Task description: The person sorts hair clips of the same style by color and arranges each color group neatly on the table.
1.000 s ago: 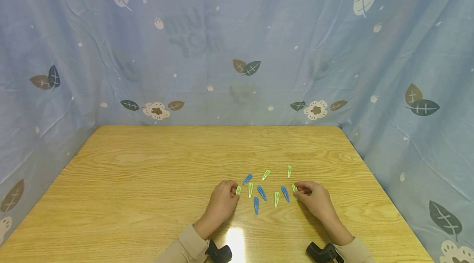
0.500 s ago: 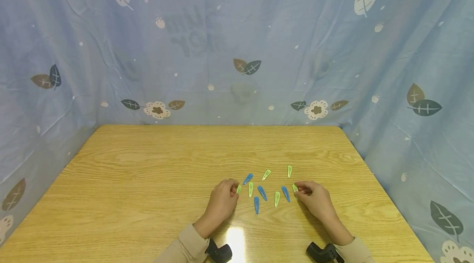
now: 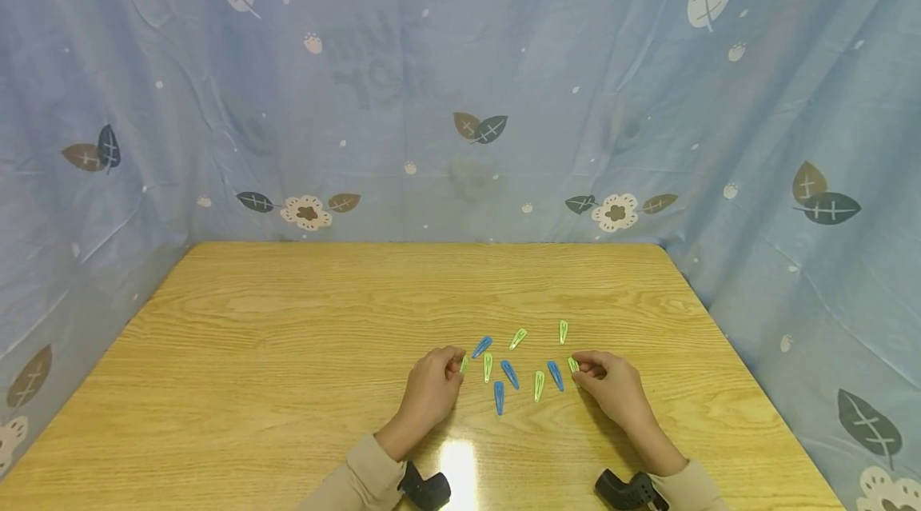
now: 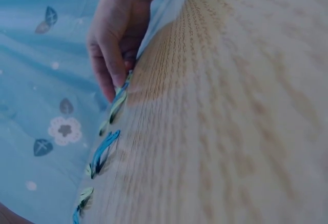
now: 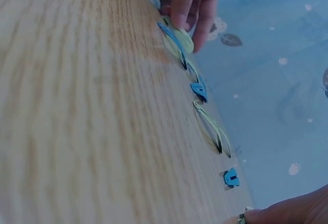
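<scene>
My left hand point(image 3: 430, 387) pinches a light green snap hair clip point(image 3: 464, 365) at the left end of a loose group of clips. At the group's right end, my right hand point(image 3: 612, 385) pinches another green hair clip point(image 3: 573, 365) between thumb and fingers. Between the hands lie several blue clips, one of them a blue clip point(image 3: 499, 398) nearest the front, and several green ones, such as this green clip point(image 3: 539, 386). The right wrist view shows the left hand point(image 5: 192, 8) far off and part of the right hand point(image 5: 292, 208) close by.
The clips lie on a wood-grain table point(image 3: 288, 351) with rounded far corners. A blue curtain point(image 3: 403, 95) printed with leaves and flowers hangs behind it and along both sides. Black wrist devices, one being the left device point(image 3: 426, 489), sit by the sleeves.
Both hands stay in nearly the same place. The green clip in the left hand now appears narrower, turned slightly. The loose clips lie as before, and the head view has shifted a little.
</scene>
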`<state>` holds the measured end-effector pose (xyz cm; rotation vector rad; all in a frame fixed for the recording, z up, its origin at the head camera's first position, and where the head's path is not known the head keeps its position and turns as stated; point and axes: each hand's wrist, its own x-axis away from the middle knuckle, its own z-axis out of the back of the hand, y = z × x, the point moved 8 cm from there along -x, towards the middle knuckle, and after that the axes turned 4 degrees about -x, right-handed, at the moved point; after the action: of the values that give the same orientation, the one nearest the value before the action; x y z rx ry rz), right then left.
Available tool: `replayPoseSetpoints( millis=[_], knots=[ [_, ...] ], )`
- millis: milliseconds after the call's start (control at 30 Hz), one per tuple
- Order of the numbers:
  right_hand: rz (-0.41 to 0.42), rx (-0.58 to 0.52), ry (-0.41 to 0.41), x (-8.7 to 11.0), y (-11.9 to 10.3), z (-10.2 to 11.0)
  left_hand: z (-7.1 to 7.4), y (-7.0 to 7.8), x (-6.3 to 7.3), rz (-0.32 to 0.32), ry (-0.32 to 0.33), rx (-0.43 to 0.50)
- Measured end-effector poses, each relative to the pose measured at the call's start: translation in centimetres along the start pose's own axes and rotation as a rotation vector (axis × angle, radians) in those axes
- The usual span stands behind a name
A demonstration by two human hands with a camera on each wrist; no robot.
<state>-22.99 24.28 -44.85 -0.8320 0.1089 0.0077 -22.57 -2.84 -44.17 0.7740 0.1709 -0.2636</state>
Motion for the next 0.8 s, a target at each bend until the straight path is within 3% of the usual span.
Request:
replayPoseSetpoints(
  millis=[367,800],
  knots=[
    [0.005,-0.002,-0.013,0.0,0.0,-0.1,0.2,-0.8,-0.3,0.066,-0.025,0.127],
    [-0.001,-0.009,-0.028,0.2,-0.1,-0.1,2.0,-4.1,-2.2,0.141,0.069,0.236]
  ],
)
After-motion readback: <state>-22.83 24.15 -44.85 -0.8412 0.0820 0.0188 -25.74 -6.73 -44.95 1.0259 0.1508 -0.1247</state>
